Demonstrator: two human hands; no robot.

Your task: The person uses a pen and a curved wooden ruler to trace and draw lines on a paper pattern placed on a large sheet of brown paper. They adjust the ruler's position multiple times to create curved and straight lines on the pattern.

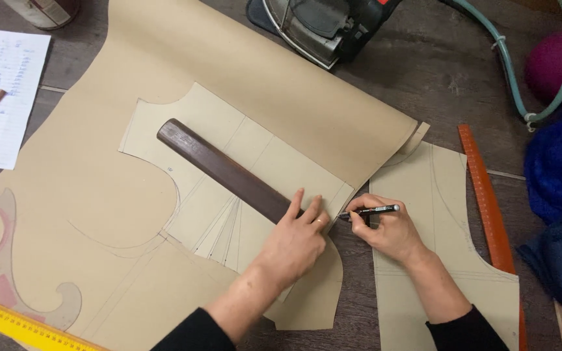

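While iron (pixel 323 26) sits beyond, orange ruler (pixel 486 195) flanks right hand (pixel 388 231).

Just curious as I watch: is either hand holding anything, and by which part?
The right hand holds a black pen by its middle. The left hand only presses on the dark bar.

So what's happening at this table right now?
A person is marking paper pattern pieces on a wooden table. The left hand presses on a dark wooden bar lying across a pale pattern piece on brown paper. The right hand holds a black pen, tip at the piece's edge. An orange ruler and an iron lie nearby.
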